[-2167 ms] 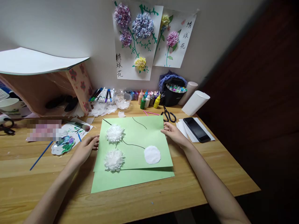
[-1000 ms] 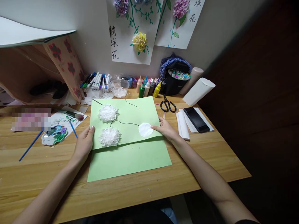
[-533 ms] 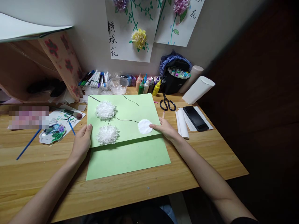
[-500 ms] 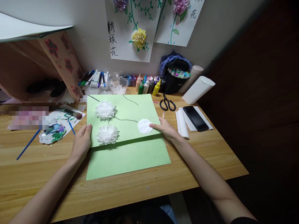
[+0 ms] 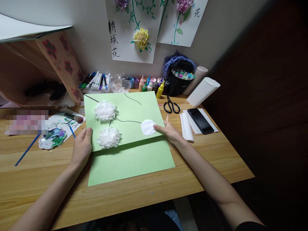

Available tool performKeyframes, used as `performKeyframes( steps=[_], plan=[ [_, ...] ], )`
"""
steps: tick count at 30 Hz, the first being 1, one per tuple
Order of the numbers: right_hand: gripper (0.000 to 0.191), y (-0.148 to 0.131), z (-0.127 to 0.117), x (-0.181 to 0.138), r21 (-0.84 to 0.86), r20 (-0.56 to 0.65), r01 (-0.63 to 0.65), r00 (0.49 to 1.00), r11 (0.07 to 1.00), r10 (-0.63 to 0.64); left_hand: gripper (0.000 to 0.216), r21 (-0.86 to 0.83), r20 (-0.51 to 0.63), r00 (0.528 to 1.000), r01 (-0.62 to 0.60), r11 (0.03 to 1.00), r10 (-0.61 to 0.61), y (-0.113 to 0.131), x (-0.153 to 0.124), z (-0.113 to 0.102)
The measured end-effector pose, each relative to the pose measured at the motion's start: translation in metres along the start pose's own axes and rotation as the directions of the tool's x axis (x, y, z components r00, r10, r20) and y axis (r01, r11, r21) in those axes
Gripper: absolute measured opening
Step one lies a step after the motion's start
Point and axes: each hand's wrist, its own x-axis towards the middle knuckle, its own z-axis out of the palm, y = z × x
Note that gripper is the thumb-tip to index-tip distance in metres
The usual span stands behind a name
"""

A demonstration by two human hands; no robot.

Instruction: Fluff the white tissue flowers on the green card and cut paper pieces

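Between my hands a light green sheet of paper (image 5: 134, 109) is held raised and tilted above the table. My left hand (image 5: 82, 146) grips its left edge, thumb on the front. At the right edge my right hand (image 5: 168, 131) is closed on the sheet, its thumb touching a flat white round piece (image 5: 147, 127). Two fluffy white paper flowers, an upper one (image 5: 105, 111) and a lower one (image 5: 109, 138), sit on the sheet's left half. Thin black curved lines are drawn on it. A second green sheet (image 5: 132, 168) lies flat beneath.
Black-handled scissors (image 5: 171, 106), a phone (image 5: 200, 120) and folded white paper (image 5: 186, 127) lie to the right. Paint bottles (image 5: 150, 85), markers (image 5: 96, 81) and a black pen bag (image 5: 179, 80) line the wall. A paint palette (image 5: 52, 138) and brushes are at left.
The held green sheet has risen slightly and shifted a little left, with both hands keeping their grip. The whole view has also moved slightly.
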Motion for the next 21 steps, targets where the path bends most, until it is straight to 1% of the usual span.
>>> performKeyframes(
  steps=[5,12,14,18,21],
  plan=[
    [0.045,0.0017,0.0016,0.0001,0.011,-0.078,-0.044,0.996,0.999,0.045,0.045,0.045,-0.003,0.999,-0.032,0.998,0.032,0.0038,-0.0014,0.0019],
    [0.039,-0.0001,0.0040,-0.0011,0.003,-0.144,-0.007,0.990,1.000,0.008,0.039,0.044,0.003,0.999,-0.048,0.998,0.048,0.0071,-0.0035,0.0037],
    [0.040,0.0003,0.0032,-0.0001,0.012,-0.139,-0.014,0.990,1.000,0.016,0.038,0.037,0.003,0.999,-0.050,0.998,0.050,0.0072,-0.0038,0.0039],
    [0.044,0.0028,0.0008,0.0020,0.024,-0.092,-0.040,0.995,0.999,0.042,0.037,0.044,0.000,0.998,-0.058,0.997,0.058,0.0068,-0.0041,0.0038],
    [0.044,0.0041,0.0007,0.0020,-0.003,-0.098,-0.023,0.995,1.000,0.023,0.036,0.050,0.002,0.998,-0.066,0.997,0.066,0.0072,-0.0046,0.0041]
  ],
)
